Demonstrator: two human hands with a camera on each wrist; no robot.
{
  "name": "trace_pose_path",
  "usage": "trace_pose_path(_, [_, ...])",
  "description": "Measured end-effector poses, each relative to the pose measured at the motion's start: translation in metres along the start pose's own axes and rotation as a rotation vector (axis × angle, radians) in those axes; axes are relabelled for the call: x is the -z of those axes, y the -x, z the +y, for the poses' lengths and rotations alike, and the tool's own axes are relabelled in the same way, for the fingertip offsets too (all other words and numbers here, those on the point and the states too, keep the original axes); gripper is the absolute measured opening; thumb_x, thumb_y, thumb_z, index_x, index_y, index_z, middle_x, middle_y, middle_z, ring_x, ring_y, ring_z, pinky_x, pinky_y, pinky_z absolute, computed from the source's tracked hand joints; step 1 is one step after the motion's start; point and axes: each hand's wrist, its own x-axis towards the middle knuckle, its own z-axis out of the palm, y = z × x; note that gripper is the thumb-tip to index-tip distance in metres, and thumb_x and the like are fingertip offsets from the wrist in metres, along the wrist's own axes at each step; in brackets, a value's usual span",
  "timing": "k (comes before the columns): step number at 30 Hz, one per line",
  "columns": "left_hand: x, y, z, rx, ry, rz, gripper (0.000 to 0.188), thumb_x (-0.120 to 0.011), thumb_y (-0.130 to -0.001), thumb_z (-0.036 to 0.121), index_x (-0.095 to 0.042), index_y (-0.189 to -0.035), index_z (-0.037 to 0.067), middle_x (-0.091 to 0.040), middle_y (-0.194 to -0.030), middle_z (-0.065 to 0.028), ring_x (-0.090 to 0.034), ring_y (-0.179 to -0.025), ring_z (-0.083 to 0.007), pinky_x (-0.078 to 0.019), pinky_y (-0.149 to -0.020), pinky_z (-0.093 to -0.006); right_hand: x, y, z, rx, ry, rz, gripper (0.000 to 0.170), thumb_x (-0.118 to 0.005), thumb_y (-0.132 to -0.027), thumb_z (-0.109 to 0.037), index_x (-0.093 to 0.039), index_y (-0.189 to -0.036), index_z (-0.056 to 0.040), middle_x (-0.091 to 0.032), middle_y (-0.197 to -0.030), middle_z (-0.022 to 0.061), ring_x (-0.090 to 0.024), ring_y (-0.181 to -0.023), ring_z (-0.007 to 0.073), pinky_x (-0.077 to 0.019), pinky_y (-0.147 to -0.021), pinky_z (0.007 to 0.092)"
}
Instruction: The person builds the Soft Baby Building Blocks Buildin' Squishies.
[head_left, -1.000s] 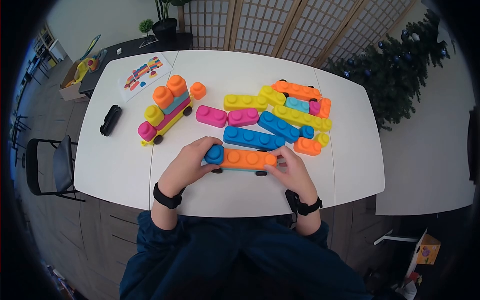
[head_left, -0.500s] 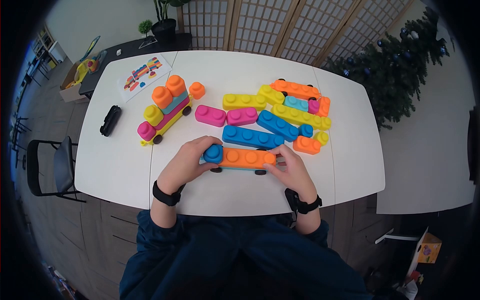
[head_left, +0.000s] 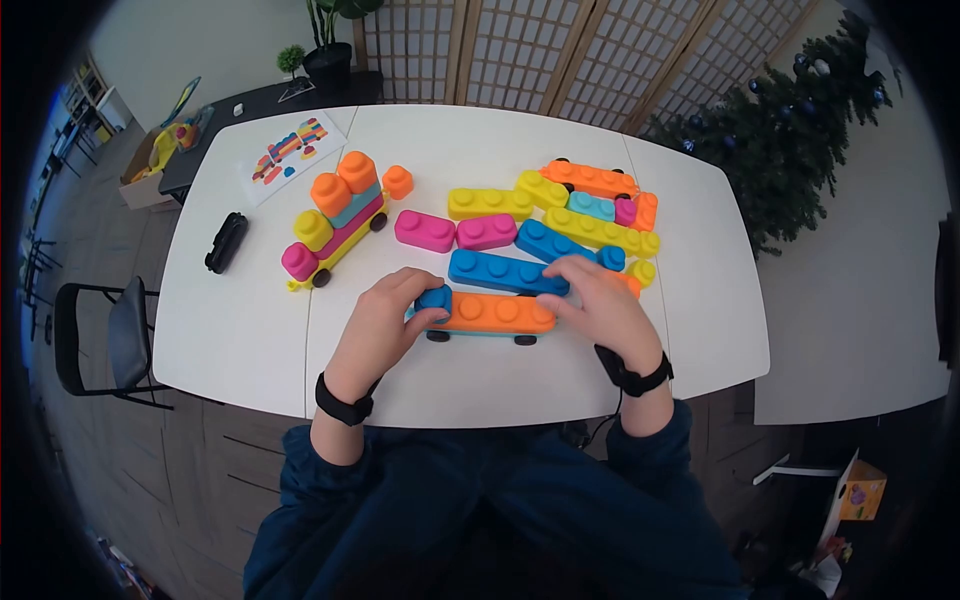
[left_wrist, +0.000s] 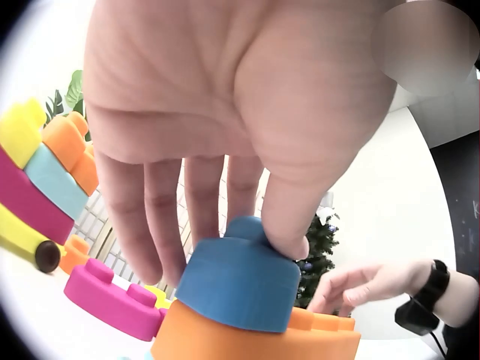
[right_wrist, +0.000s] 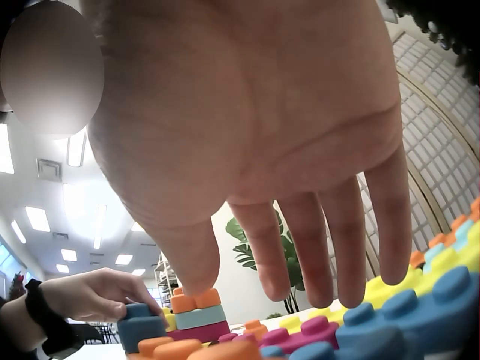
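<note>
Near the front edge of the white surface [head_left: 690,320], a low wheeled vehicle: long orange block [head_left: 497,313] on a light-blue base [head_left: 480,335], black wheels [head_left: 526,340] below. On top of its left end, a small blue block [left_wrist: 236,285] with a single stud, in the grip of the left hand [head_left: 378,312] – thumb on the near side, fingers round the far side. Above the vehicle's right end, the right hand [head_left: 606,302], thumb and fingers apart and nothing held; impossible to tell whether any fingertip touches the blocks below. On both wrists, black straps.

Just beyond the vehicle, a long blue block [head_left: 497,271], its right end close under the right fingers. Farther back, two pink blocks [head_left: 425,231] end to end, with a yellow block [head_left: 490,204] behind. To the right, a tight cluster of yellow, blue, orange and light-blue pieces, with an orange wheeled piece [head_left: 590,179] at the back. To the left, a stacked vehicle on a yellow wheeled base [head_left: 348,239], and by its far end a loose orange block [head_left: 398,181]. Toward the far left corner, a printed sheet [head_left: 291,151] – nearer the left edge, a black object [head_left: 227,243].
</note>
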Motion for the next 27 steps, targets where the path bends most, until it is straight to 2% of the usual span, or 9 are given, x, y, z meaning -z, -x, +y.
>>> trace_pose_path(4, [-0.002,0.001,0.003,0.031,-0.015,0.028,0.034,-0.082,-0.083,0.009,-0.067,-0.113,0.003,-0.070,-0.104,-0.0122,-0.069,-0.092,-0.0324,-0.0552,-0.082,-0.0363,0.013,-0.050,0.010,0.050,0.186,-0.023,0.030,-0.074,-0.092,-0.032,-0.070,-0.107,-0.0068,-0.069,-0.103,0.0107,-0.068,-0.099,0.0315,-0.0558,-0.083,0.0407])
trace_pose_path(9, [-0.004,0.001,-0.002,0.041,-0.016,0.026,0.032,-0.082,-0.084,0.009,-0.067,-0.111,0.003,-0.070,-0.103,-0.0115,-0.069,-0.091,-0.0311,-0.0558,-0.080,-0.0357,-0.013,-0.108,0.048,0.077,0.388,0.022,0.027,-0.074,-0.091,-0.028,-0.073,-0.108,-0.0079,-0.070,-0.104,0.0131,-0.069,-0.100,0.0326,-0.0556,-0.084,0.0445])
trace_pose_path(11, [-0.004,0.001,-0.002,0.039,-0.014,0.025,0.032,-0.082,-0.084,0.009,-0.067,-0.111,0.003,-0.070,-0.103,-0.0114,-0.069,-0.091,-0.0309,-0.0560,-0.080,-0.0356,-0.022,-0.121,0.055,0.025,0.511,-0.058,0.033,-0.074,-0.091,-0.025,-0.071,-0.119,-0.0068,-0.070,-0.109,0.0144,-0.069,-0.102,0.0339,-0.0562,-0.087,0.0440])
trace_pose_path(15, [-0.003,0.001,-0.002,0.053,-0.008,0.018,0.033,-0.083,-0.083,0.008,-0.067,-0.112,0.004,-0.070,-0.103,-0.0113,-0.069,-0.092,-0.0305,-0.0563,-0.079,-0.0357,-0.040,-0.133,0.067,0.051,0.478,-0.035,0.033,-0.074,-0.090,-0.025,-0.071,-0.119,-0.0074,-0.070,-0.107,0.0148,-0.069,-0.101,0.0335,-0.0562,-0.087,0.0438])
trace_pose_path(17, [-0.004,0.001,-0.002,0.060,-0.011,0.015,0.033,-0.083,-0.084,0.008,-0.067,-0.112,0.004,-0.070,-0.103,-0.0114,-0.069,-0.092,-0.0304,-0.0563,-0.079,-0.0356,-0.045,-0.138,0.071,0.058,0.438,-0.023,0.026,-0.076,-0.088,-0.022,-0.070,-0.107,-0.0065,-0.069,-0.104,0.0134,-0.069,-0.101,0.0336,-0.0551,-0.084,0.0467])
trace_pose_path(20, [-0.005,0.002,-0.002,0.046,-0.029,0.025,0.033,-0.082,-0.084,0.009,-0.067,-0.113,0.004,-0.070,-0.103,-0.0114,-0.069,-0.092,-0.0303,-0.0563,-0.079,-0.0356,-0.044,-0.143,0.073,0.036,0.431,-0.023,0.025,-0.076,-0.088,-0.020,-0.069,-0.108,-0.0070,-0.068,-0.107,0.0120,-0.069,-0.101,0.0335,-0.0556,-0.084,0.0463])
trace_pose_path(21, [-0.004,0.002,0.000,0.051,-0.016,0.029,0.032,-0.082,-0.083,0.012,-0.067,-0.110,0.003,-0.070,-0.103,-0.0130,-0.069,-0.093,-0.0338,-0.0561,-0.080,-0.0387,-0.043,-0.142,0.073,0.037,0.431,-0.023,0.025,-0.076,-0.088,-0.020,-0.069,-0.108,-0.0070,-0.068,-0.107,0.0120,-0.069,-0.101,0.0335,-0.0556,-0.084,0.0463])
trace_pose_path(23, [-0.004,0.001,0.001,0.056,-0.003,0.037,0.032,-0.082,-0.083,0.015,-0.066,-0.107,0.001,-0.070,-0.103,-0.0145,-0.069,-0.093,-0.0373,-0.0558,-0.081,-0.0418,-0.031,-0.136,0.063,-0.014,0.268,0.025,0.034,-0.078,-0.087,-0.020,-0.069,-0.116,-0.0050,-0.067,-0.115,0.0121,-0.069,-0.100,0.0309,-0.0562,-0.087,0.0412])
trace_pose_path(27, [-0.004,0.001,0.001,0.077,0.002,0.027,0.032,-0.082,-0.083,0.014,-0.066,-0.107,0.002,-0.070,-0.104,-0.0144,-0.069,-0.094,-0.0372,-0.0559,-0.082,-0.0418,-0.004,-0.106,0.049,-0.038,0.021,0.175,0.030,-0.078,-0.088,-0.022,-0.067,-0.111,-0.0059,-0.066,-0.112,0.0087,-0.069,-0.097,0.0303,-0.0559,-0.084,0.0408])
